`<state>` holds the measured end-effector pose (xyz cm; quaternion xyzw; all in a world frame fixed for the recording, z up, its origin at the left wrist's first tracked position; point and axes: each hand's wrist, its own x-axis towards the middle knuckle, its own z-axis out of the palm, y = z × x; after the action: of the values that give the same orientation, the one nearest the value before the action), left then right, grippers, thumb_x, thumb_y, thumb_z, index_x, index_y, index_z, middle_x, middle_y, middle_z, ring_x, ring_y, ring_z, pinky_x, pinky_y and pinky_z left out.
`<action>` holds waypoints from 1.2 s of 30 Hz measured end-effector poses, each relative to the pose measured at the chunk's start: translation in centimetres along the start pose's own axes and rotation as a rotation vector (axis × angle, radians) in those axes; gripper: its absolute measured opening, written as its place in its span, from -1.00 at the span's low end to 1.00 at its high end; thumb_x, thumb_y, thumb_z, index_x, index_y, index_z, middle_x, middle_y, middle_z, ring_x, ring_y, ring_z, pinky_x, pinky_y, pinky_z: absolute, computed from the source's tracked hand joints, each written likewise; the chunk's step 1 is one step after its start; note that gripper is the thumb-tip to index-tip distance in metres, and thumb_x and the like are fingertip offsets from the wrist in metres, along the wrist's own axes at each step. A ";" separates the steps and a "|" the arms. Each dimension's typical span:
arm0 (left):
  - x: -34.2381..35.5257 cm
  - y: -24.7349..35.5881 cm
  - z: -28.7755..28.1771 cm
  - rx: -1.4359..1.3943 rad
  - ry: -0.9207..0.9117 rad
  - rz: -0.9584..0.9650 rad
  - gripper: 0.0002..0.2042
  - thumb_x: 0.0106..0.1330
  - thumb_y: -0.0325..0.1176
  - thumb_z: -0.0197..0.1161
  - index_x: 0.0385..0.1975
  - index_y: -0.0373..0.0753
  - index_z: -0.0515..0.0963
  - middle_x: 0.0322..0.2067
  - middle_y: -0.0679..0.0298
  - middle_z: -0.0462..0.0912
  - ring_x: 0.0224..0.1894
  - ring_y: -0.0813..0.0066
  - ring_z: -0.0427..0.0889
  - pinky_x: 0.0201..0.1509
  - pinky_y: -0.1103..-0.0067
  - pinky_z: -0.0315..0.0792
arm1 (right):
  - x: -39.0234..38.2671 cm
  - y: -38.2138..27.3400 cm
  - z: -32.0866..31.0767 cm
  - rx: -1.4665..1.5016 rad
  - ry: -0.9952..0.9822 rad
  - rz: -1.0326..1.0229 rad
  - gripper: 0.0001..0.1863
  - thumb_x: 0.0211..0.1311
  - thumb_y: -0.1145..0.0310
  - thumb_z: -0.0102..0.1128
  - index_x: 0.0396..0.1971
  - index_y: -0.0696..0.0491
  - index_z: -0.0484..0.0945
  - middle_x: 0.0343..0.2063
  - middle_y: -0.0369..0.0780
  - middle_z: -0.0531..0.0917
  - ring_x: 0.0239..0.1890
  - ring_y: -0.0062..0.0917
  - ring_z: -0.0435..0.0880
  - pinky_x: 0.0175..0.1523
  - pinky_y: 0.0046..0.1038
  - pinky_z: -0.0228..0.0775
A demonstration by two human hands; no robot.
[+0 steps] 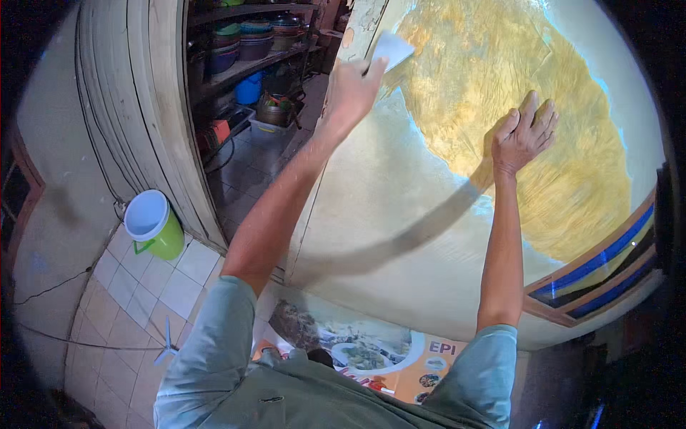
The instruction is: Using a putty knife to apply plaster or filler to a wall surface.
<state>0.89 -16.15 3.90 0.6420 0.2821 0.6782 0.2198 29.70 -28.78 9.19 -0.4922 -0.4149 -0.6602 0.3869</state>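
My left hand (351, 93) is closed around a scraper with a pale flat blade (394, 51). Its blade meets the wall at the upper left edge of a large yellow-brown rough patch (471, 79). The scraper's handle is hidden in my fist. On that patch, toward the right, my right hand (527, 137) rests with its fingers stretched out and holds nothing. Bluish-white edges run around the patch, and smooth cream wall (386, 193) lies below and to its left.
A worn door frame (356, 32) stands just left of the scraper. Through the doorway are shelves (236, 75) with stacked basins. A green bucket (166, 236) stands on floor tiles at left. A printed banner (371, 350) lies below me; a wooden window frame (607, 264) is at lower right.
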 end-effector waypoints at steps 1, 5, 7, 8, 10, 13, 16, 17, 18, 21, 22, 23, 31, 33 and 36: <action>0.8 0.4 0.2 -0.040 -0.019 -0.015 -0.46 0.43 0.00 0.23 -0.62 -0.42 0.56 -0.76 0.27 0.41 -0.65 0.59 0.37 -0.53 0.49 0.31 | 0.0 0.2 0.0 -0.003 0.001 0.000 -0.48 0.43 0.12 0.00 0.36 -0.21 0.46 0.43 -0.07 0.31 0.47 -0.01 0.22 0.43 0.16 0.01; 0.6 0.6 0.5 -0.045 -0.033 -0.010 -0.48 0.42 0.00 0.23 -0.62 -0.38 0.58 -0.75 0.35 0.44 -0.65 0.62 0.38 -0.54 0.52 0.29 | 0.1 0.7 0.1 -0.006 0.001 0.001 -0.46 0.41 0.15 0.03 0.38 -0.22 0.44 0.44 -0.08 0.30 0.48 -0.02 0.21 0.42 0.17 0.05; -0.6 0.0 0.6 -0.056 -0.045 -0.044 -0.48 0.42 0.00 0.24 -0.62 -0.37 0.60 -0.75 0.35 0.45 -0.65 0.63 0.39 -0.54 0.53 0.29 | 0.3 0.9 0.3 -0.019 -0.004 -0.005 -0.46 0.39 0.16 0.04 0.38 -0.22 0.44 0.43 -0.08 0.31 0.47 -0.01 0.22 0.43 0.18 0.05; -0.5 0.0 0.8 -0.092 -0.045 -0.054 -0.48 0.42 0.01 0.24 -0.61 -0.36 0.61 -0.75 0.36 0.47 -0.65 0.64 0.41 -0.54 0.53 0.31 | 0.3 0.9 0.2 -0.023 -0.006 -0.009 -0.45 0.39 0.17 0.05 0.38 -0.22 0.44 0.43 -0.08 0.31 0.47 -0.01 0.22 0.43 0.18 0.03; 1.3 1.1 1.5 -0.077 -0.053 -0.024 -0.48 0.42 0.01 0.25 -0.62 -0.36 0.61 -0.75 0.35 0.48 -0.65 0.63 0.42 -0.54 0.53 0.31 | 0.5 1.3 0.0 -0.016 0.003 -0.007 -0.46 0.40 0.17 0.05 0.38 -0.22 0.44 0.43 -0.08 0.31 0.47 -0.01 0.22 0.43 0.18 0.03; 6.1 3.9 2.1 0.005 -0.012 0.091 -0.46 0.41 0.03 0.26 -0.65 -0.36 0.59 -0.75 0.36 0.48 -0.67 0.61 0.43 -0.54 0.53 0.32 | 0.7 1.2 0.1 0.012 0.019 0.005 -0.47 0.40 0.17 0.04 0.37 -0.23 0.46 0.43 -0.09 0.32 0.48 -0.02 0.22 0.44 0.17 0.02; 9.2 6.4 2.4 -0.020 0.027 0.098 -0.46 0.40 0.04 0.26 -0.64 -0.36 0.59 -0.75 0.35 0.48 -0.68 0.59 0.44 -0.53 0.51 0.34 | 0.8 1.2 0.2 0.019 0.024 -0.002 -0.48 0.41 0.17 0.03 0.36 -0.22 0.47 0.43 -0.09 0.32 0.47 -0.02 0.22 0.44 0.15 0.03; 9.5 7.2 2.7 -0.066 0.020 0.067 -0.48 0.36 0.04 0.26 -0.57 -0.41 0.62 -0.66 0.08 0.55 -0.56 0.26 0.56 -0.39 0.35 0.41 | 0.7 1.5 0.2 0.008 0.015 0.000 -0.48 0.41 0.17 0.02 0.36 -0.21 0.47 0.43 -0.10 0.32 0.47 -0.03 0.22 0.45 0.14 0.02; 9.5 7.9 3.0 -0.110 0.013 0.035 -0.48 0.31 0.04 0.27 -0.49 -0.45 0.65 -0.56 -0.19 0.63 -0.45 -0.06 0.69 -0.25 0.18 0.49 | 0.5 1.9 0.2 -0.001 0.005 0.004 -0.48 0.42 0.17 0.02 0.36 -0.20 0.47 0.43 -0.10 0.33 0.47 -0.03 0.22 0.45 0.14 0.02; 6.9 5.9 3.4 -0.049 -0.014 0.043 -0.47 0.32 0.04 0.27 -0.47 -0.47 0.65 -0.58 -0.19 0.61 -0.47 -0.05 0.69 -0.27 0.19 0.49 | 0.9 2.5 0.2 0.045 0.026 -0.002 -0.49 0.43 0.16 0.00 0.36 -0.20 0.47 0.43 -0.09 0.33 0.48 -0.03 0.21 0.46 0.15 -0.01; 5.2 4.7 3.7 -0.009 0.001 0.024 -0.47 0.34 0.03 0.26 -0.47 -0.47 0.65 -0.61 -0.16 0.59 -0.48 0.02 0.70 -0.31 0.24 0.49 | 0.9 2.7 0.3 0.034 0.011 0.006 -0.49 0.41 0.16 0.01 0.35 -0.20 0.48 0.42 -0.08 0.34 0.47 -0.02 0.22 0.46 0.16 -0.02; 3.2 4.1 3.7 0.002 -0.037 -0.013 -0.49 0.37 0.01 0.25 -0.47 -0.47 0.64 -0.62 -0.15 0.58 -0.53 0.06 0.67 -0.34 0.25 0.46 | 0.8 3.1 0.3 0.029 0.007 0.011 -0.49 0.41 0.16 0.01 0.35 -0.20 0.48 0.42 -0.08 0.34 0.47 -0.02 0.22 0.46 0.16 -0.02; -9.9 -2.1 4.2 0.042 -0.145 -0.195 -0.51 0.46 -0.06 0.19 -0.45 -0.48 0.59 -0.60 -0.14 0.50 -0.62 0.25 0.46 -0.44 0.28 0.33 | 0.1 4.6 1.5 0.034 0.050 0.003 -0.49 0.39 0.16 0.03 0.33 -0.24 0.50 0.40 -0.10 0.37 0.45 -0.02 0.27 0.44 0.16 0.04; -10.4 -2.4 4.8 -0.029 -0.150 -0.264 -0.55 0.45 -0.09 0.22 -0.45 -0.47 0.58 -0.60 -0.13 0.50 -0.61 0.29 0.46 -0.43 0.29 0.34 | -0.2 4.3 1.8 0.047 0.042 0.005 -0.49 0.38 0.16 0.04 0.32 -0.24 0.50 0.39 -0.10 0.38 0.45 -0.04 0.27 0.44 0.15 0.04; -8.8 0.0 5.5 0.024 -0.184 -0.160 -0.48 0.48 -0.03 0.20 -0.59 -0.39 0.52 -0.70 0.22 0.44 -0.59 0.55 0.42 -0.46 0.41 0.31 | -0.6 4.9 2.2 0.040 0.048 -0.006 -0.50 0.39 0.15 0.03 0.32 -0.23 0.51 0.38 -0.09 0.39 0.45 -0.04 0.27 0.44 0.15 0.04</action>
<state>7.09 -21.41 -2.52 0.6796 0.3193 0.5933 0.2903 35.03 -28.36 9.82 -0.4671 -0.4204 -0.6645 0.4045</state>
